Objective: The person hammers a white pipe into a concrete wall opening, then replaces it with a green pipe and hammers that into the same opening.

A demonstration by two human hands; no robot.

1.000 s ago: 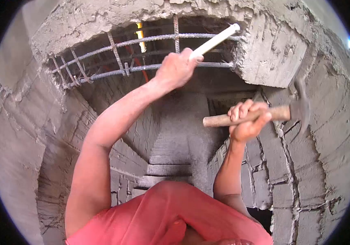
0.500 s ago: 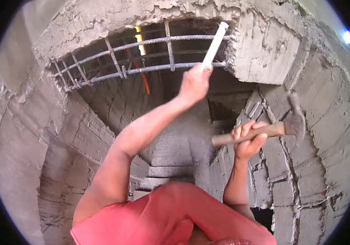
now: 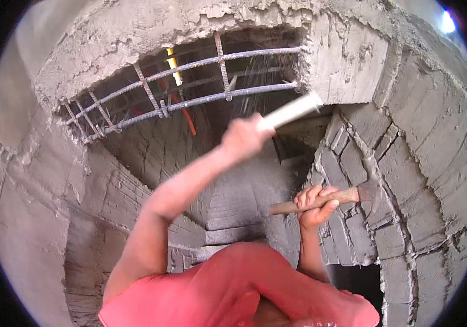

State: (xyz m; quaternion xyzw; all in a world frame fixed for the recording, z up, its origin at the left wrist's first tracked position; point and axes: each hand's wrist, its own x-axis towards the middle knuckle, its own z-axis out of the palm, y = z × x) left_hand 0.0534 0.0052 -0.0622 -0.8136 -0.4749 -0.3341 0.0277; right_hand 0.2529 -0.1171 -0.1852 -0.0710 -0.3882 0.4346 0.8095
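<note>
Below the exposed rebar point(image 3: 201, 101), left hand point(image 3: 244, 138) clenches one end of a pale bar point(image 3: 292, 111); right hand point(image 3: 315, 208) grips a hammer point(image 3: 347, 197) mid-handle, probably for balance tbh.

A small, blown-out bluish-white light point(image 3: 448, 22) glares at the top right, and the grey concrete beam with a rough edge point(image 3: 348, 60) is fairly bright. The opening behind the grey ribbed steel bars point(image 3: 190, 65) falls into deep shadow. The left hand point(image 3: 241, 139) and white tube point(image 3: 291, 113) are smeared by motion blur. Thin pale streaks near the bars may be falling dust. Wide-angle distortion bends the walls, and black rounds off the corners.
</note>
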